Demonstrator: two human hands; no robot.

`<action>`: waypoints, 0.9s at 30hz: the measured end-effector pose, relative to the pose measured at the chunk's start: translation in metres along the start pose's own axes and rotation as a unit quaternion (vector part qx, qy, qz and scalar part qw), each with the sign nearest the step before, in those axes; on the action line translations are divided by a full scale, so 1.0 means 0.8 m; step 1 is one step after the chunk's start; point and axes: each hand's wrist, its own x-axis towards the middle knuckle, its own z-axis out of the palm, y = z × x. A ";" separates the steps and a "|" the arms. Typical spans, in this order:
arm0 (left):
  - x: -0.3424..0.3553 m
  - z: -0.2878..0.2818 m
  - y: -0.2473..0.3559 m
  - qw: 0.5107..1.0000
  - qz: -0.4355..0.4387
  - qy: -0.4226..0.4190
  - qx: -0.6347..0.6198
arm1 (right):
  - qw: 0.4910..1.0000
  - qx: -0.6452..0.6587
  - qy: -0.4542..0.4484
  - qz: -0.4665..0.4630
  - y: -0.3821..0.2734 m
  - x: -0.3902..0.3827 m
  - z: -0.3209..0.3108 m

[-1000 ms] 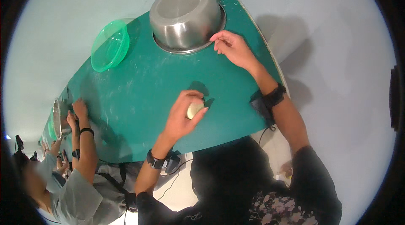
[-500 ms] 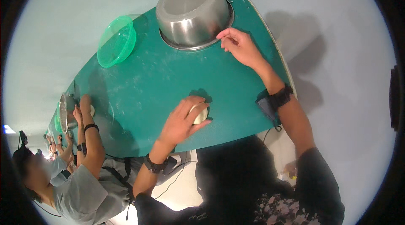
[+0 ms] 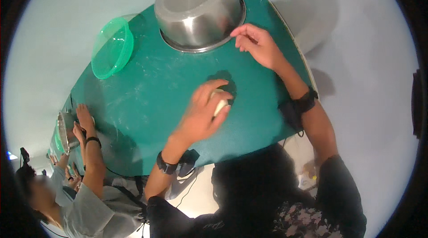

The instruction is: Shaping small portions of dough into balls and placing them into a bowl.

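Under the curved fingers of my left hand (image 3: 200, 112) is a pale ball of dough (image 3: 220, 102), resting on the green tabletop (image 3: 169, 82). The fingers wrap over its top, so only part of it shows between them. Farther off to the right, my right hand (image 3: 259, 46) hangs in the air with its fingers loosely bent and apart, holding nothing that I can see. Its fingertips are at the rim of an upside-down steel basin (image 3: 196, 17); whether they touch it I cannot tell.
A translucent green plastic basin (image 3: 125, 50) is at the table's far left edge. White powder smears the tabletop. On the left, a person in a grey shirt (image 3: 87, 204) works beside another metal bowl (image 3: 67, 131). A wall (image 3: 361, 82) adjoins the right edge.
My left hand has gone forward and slightly right along the table with the dough. My right hand stays by the steel basin's rim. The whole view has shifted a little.
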 end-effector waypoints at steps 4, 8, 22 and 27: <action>-0.025 -0.004 -0.016 1.000 0.011 -0.017 -0.009 | 1.000 -0.021 -0.013 0.009 -0.002 0.001 -0.005; -0.021 0.001 0.010 0.997 0.007 -0.061 -0.048 | 1.000 -0.018 -0.013 0.001 -0.003 0.002 -0.002; 0.058 0.010 -0.052 0.992 0.075 0.012 -0.103 | 1.000 0.010 -0.016 0.009 -0.001 -0.001 -0.007; 0.053 0.018 -0.055 0.985 0.097 0.032 -0.137 | 0.999 -0.006 -0.005 0.034 -0.012 0.004 -0.004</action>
